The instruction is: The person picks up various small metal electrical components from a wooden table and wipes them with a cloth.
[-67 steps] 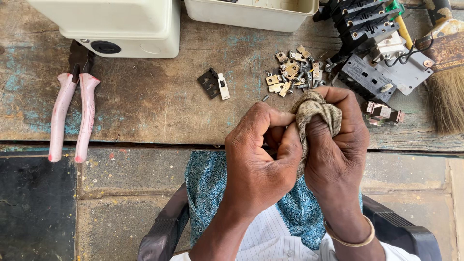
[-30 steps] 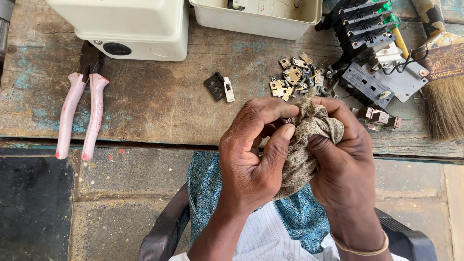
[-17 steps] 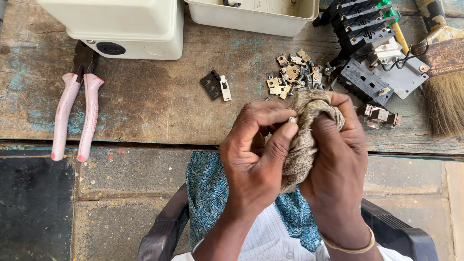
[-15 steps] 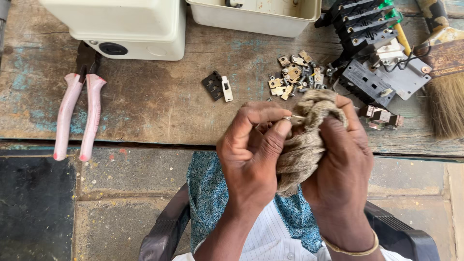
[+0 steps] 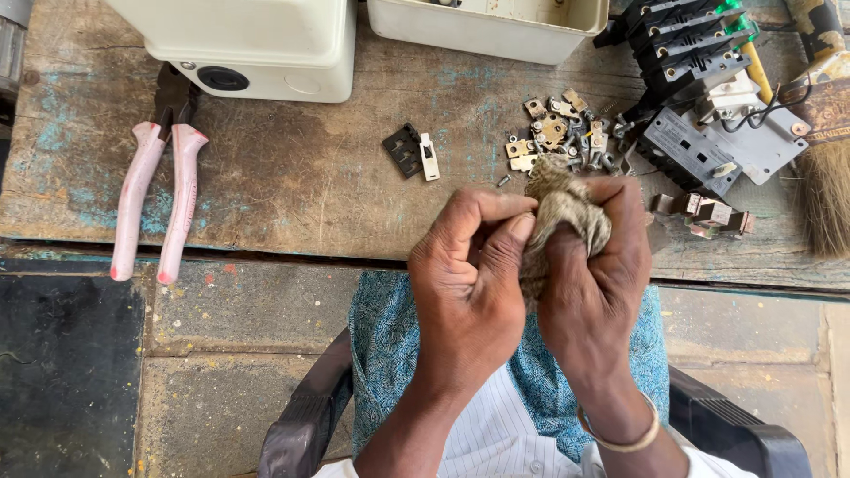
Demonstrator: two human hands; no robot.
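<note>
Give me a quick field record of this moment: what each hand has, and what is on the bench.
left hand: fingertips pinched against the cloth; any small part between them is hidden
right hand: wrapped around a bunched mottled cloth
pliers: pink handles, lying at the left of the wooden bench
metal bits: loose pile just beyond the hands
black switch piece: lying apart, left of the pile
cream box: at the far edge
brush: far right

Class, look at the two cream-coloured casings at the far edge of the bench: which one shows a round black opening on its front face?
The left casing, above the pink-handled pliers. Its front face carries a round black opening; the right casing is an open tray with a plain front wall.
</note>
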